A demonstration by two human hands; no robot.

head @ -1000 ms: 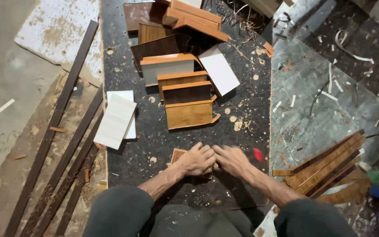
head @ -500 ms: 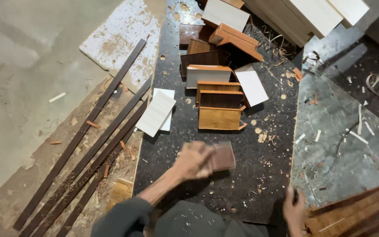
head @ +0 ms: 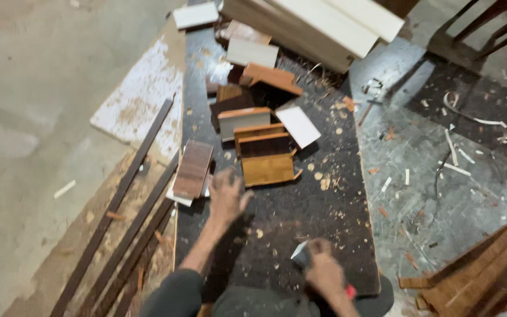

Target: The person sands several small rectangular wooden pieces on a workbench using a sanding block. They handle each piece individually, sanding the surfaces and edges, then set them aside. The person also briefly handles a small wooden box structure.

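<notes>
My left hand (head: 227, 196) hovers with fingers spread over the dark board (head: 300, 235), holding nothing. Just to its left a dark brown wood panel (head: 193, 169) lies on top of a white panel (head: 178, 197) at the board's left edge. My right hand (head: 323, 269) is closed near the board's front edge, with a small pale piece (head: 297, 252) sticking out of its grip and something red (head: 351, 291) beside the wrist. Ahead of both hands lies a cluster of small brown wooden panels (head: 267, 167).
Long dark wood strips (head: 124, 194) lie along the left on the concrete floor. Large cream boards (head: 324, 26) sit at the back. A white panel (head: 298, 126) rests among the cluster. Stacked brown strips (head: 482, 270) lie at the right on a grey, chip-strewn surface (head: 429, 176).
My left hand carried the brown panel leftward, set it on the white panel and let go. My right hand drew back to the board's front edge, now closed on a small piece.
</notes>
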